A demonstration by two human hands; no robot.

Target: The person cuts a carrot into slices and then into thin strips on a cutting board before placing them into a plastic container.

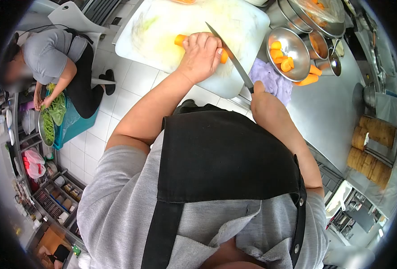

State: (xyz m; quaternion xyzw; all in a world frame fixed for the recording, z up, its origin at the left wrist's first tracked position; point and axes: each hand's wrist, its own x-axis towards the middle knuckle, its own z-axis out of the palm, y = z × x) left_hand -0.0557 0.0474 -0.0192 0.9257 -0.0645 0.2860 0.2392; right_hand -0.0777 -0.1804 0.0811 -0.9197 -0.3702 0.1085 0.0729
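Note:
A peeled carrot (179, 40) lies across the white cutting board (153, 42), its two ends showing on either side of my left hand (199, 56). The fingers of that hand are curled over the carrot and press it to the board. My right hand (268, 105) grips the handle of a long kitchen knife (235, 61). The blade slants up and left over the board, right beside the carrot's right end. Right of the board, a steel bowl (297, 54) contains several cut carrot pieces (277, 54).
Under the bowl's near side is a purple cloth (272, 80), with more carrot pieces (308, 80) on the steel counter (317, 116). Steel pots (292, 15) stand at the back right. At the left, a seated person (55, 49) handles green vegetables over a bowl (41, 127).

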